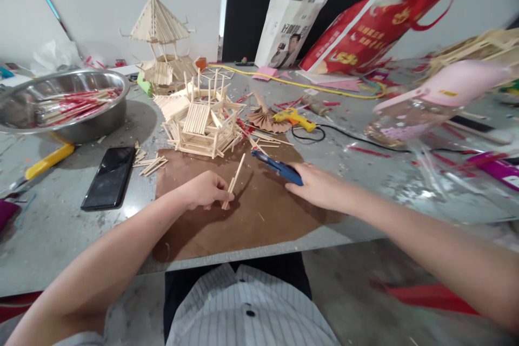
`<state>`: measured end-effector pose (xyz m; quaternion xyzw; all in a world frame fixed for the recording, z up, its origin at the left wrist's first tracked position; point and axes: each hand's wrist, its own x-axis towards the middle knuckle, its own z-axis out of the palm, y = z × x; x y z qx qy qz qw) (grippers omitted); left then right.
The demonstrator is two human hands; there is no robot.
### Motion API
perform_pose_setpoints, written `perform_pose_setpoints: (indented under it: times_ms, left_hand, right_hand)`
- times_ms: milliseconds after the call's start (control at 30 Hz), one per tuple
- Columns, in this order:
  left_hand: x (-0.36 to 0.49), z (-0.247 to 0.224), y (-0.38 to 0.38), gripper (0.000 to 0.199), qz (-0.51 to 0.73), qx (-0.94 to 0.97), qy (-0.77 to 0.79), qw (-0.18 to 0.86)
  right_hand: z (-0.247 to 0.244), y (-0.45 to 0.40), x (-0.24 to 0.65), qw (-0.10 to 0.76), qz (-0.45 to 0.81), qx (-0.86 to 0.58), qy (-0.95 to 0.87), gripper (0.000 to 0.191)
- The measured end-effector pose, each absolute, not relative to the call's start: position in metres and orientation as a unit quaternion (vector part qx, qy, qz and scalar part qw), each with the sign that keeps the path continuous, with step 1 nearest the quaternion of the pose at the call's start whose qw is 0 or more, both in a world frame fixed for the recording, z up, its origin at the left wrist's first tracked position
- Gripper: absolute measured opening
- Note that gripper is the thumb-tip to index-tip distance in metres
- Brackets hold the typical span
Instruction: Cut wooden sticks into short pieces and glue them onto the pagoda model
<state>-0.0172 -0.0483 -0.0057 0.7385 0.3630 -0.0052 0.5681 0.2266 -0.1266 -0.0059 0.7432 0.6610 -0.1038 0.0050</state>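
Over the brown mat [279,216], my left hand [206,190] pinches two thin wooden sticks [238,173] between thumb and fingertips; one stands up longer than the other. My right hand [316,186] is wrapped round a blue tool [279,166] that looks like pliers, its head pointing left towards the sticks but apart from them. Whether its jaws are spread cannot be made out. Just beyond both hands stands a partly built stick model [198,124] with upright posts and small slatted roofs. Loose cut sticks [152,164] lie left of the mat.
A finished-looking stick pavilion [158,24] stands behind. On the left are a steel basin [115,97] of sticks, a yellow cutter knife [48,161] and a phone [108,178]. A yellow glue gun [295,117] with black cord, two bags and a pink-lidded bottle [438,92] lie beyond and right.
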Motion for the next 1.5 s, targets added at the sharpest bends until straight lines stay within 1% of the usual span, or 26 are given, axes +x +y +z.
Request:
perform_pose_setpoints:
  times_ms: [200, 300, 400, 467, 533, 567, 733, 900, 1000, 1067, 1167, 1233, 1300, 1400, 1500]
  left_hand:
    - [-0.016, -0.002, -0.051, 0.03, 0.007, 0.722, 0.369, 0.585]
    - [-0.016, -0.002, -0.051, 0.03, 0.016, 0.713, 0.369, 0.596]
    - [-0.016, -0.005, -0.05, 0.031, 0.026, 0.706, 0.368, 0.605]
    - [-0.016, -0.006, -0.05, 0.032, 0.027, 0.705, 0.363, 0.609]
    - [-0.016, -0.006, -0.051, 0.032, 0.026, 0.707, 0.359, 0.609]
    - [-0.016, -0.005, -0.051, 0.033, 0.025, 0.707, 0.356, 0.61]
    - [-0.015, -0.003, -0.055, 0.034, 0.017, 0.693, 0.34, 0.635]
    - [-0.015, -0.008, -0.05, 0.037, 0.039, 0.659, 0.346, 0.667]
    - [-0.016, -0.011, -0.046, 0.035, 0.068, 0.642, 0.353, 0.677]
    - [-0.016, -0.012, -0.045, 0.032, 0.083, 0.65, 0.348, 0.67]
    - [-0.015, -0.014, -0.046, 0.03, 0.127, 0.674, 0.348, 0.639]
    - [-0.014, -0.015, -0.046, 0.027, 0.157, 0.699, 0.355, 0.601]
    - [-0.013, -0.016, -0.046, 0.026, 0.177, 0.723, 0.372, 0.555]
    - [-0.013, -0.018, -0.044, 0.028, 0.192, 0.732, 0.404, 0.513]
    - [-0.013, -0.021, -0.043, 0.03, 0.19, 0.739, 0.411, 0.5]
  right_hand:
    - [-0.035, -0.125, 0.238, 0.03, 0.02, 0.754, 0.655, 0.065]
    - [-0.044, -0.127, 0.236, 0.011, 0.049, 0.743, 0.667, 0.069]
    - [-0.042, -0.128, 0.229, -0.038, 0.084, 0.713, 0.695, 0.065]
    - [-0.035, -0.128, 0.219, -0.085, 0.106, 0.655, 0.743, 0.054]
    - [-0.026, -0.126, 0.205, -0.127, 0.117, 0.577, 0.798, 0.039]
    - [-0.022, -0.124, 0.197, -0.14, 0.127, 0.544, 0.817, 0.036]
    - [-0.013, -0.11, 0.168, -0.14, 0.163, 0.445, 0.87, 0.034]
    - [-0.015, -0.102, 0.174, -0.138, 0.187, 0.434, 0.87, 0.031]
    - [-0.017, -0.101, 0.185, -0.145, 0.149, 0.475, 0.855, 0.032]
    - [-0.018, -0.101, 0.189, -0.175, 0.101, 0.505, 0.839, 0.031]
    - [-0.018, -0.099, 0.187, -0.279, -0.006, 0.546, 0.789, 0.024]
    - [-0.015, -0.098, 0.181, -0.353, -0.109, 0.567, 0.736, 0.02]
    - [-0.011, -0.098, 0.174, -0.401, -0.219, 0.567, 0.686, 0.021]
    - [-0.009, -0.096, 0.164, -0.434, -0.328, 0.539, 0.642, 0.022]
    - [-0.013, -0.093, 0.159, -0.448, -0.362, 0.531, 0.621, 0.022]
